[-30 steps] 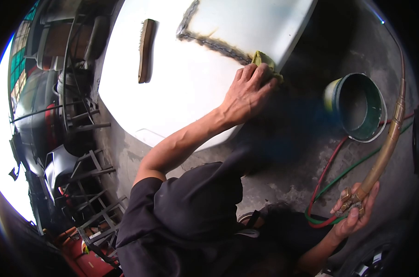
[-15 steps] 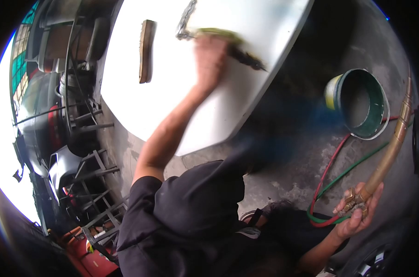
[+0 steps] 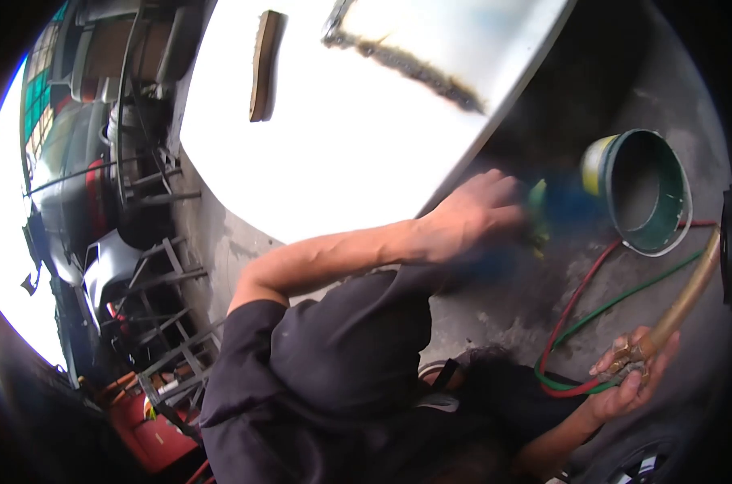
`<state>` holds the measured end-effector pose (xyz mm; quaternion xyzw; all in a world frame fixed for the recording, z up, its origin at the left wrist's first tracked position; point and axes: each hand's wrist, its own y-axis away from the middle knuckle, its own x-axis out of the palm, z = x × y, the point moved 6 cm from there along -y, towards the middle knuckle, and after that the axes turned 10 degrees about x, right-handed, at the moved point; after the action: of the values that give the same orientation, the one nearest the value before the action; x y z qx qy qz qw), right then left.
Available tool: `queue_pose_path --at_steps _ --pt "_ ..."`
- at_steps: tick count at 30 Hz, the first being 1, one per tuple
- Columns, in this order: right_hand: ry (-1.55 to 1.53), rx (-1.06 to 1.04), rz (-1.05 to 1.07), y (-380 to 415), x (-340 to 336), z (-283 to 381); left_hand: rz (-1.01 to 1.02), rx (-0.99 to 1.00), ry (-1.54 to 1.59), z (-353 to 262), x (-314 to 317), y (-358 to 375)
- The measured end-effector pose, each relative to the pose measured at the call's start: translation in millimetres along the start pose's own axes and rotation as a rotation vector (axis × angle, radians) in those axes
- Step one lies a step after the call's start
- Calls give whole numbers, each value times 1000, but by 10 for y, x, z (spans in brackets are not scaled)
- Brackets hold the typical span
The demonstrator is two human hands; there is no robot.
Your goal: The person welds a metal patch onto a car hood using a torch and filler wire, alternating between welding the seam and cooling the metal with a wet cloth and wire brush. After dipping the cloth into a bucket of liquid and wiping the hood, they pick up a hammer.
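Observation:
My left hand [image 3: 475, 211] is off the lower right edge of the white panel [image 3: 301, 177], closed on a green cloth [image 3: 539, 218] that is smeared by motion. A dark, scorched seam [image 3: 422, 74] runs across the panel. Lying on its left part is a wooden-handled brush [image 3: 264, 64] with bristles along one side. In the lower right, my right hand [image 3: 636, 371] grips a brass gas torch [image 3: 679, 302] around its valve end. Red and green hoses [image 3: 564, 391] lead from it; the torch's far tip is hidden at the dark image edge.
A green bucket [image 3: 648, 194] with a yellow label lies tipped toward me on the concrete floor, near the hoses. Metal frames [image 3: 168, 278] and a car [image 3: 75, 153] stand at left. A red surface [image 3: 152, 436] holds small items at lower left. A wheel [image 3: 644, 464] shows at bottom right.
My left hand has come away from the scorched seam, moving right and down past the panel edge with the green cloth. My right hand still holds the torch, slightly lower.

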<state>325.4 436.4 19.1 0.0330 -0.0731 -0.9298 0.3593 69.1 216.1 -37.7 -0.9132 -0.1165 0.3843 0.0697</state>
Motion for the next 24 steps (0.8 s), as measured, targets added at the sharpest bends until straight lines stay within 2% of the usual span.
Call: queue_pose_path --at_steps 1,2,4,5,10,13,16,24 --pt "-13 20 -12 0 -25 -19 33 -46 -8 47 0 2" --pt "-19 -8 -44 15 -52 -5 41 -5 -17 24 -1 -1" --pt "-56 33 -68 -15 -51 -30 -51 -57 -74 86 -137 -53" --pt "-91 18 -40 -44 -53 -11 -43 -1 -89 68 -200 -82" --pt "-158 2 -28 -88 -59 99 -293 -158 -257 204 -651 -1" --pt "-200 56 -14 -85 -98 83 -304 -191 -344 284 -722 41" --pt "-183 54 -29 -80 -120 81 -306 -143 -370 270 -708 10" --pt "-150 57 -19 -50 -97 87 -265 -71 -305 174 -510 -58"
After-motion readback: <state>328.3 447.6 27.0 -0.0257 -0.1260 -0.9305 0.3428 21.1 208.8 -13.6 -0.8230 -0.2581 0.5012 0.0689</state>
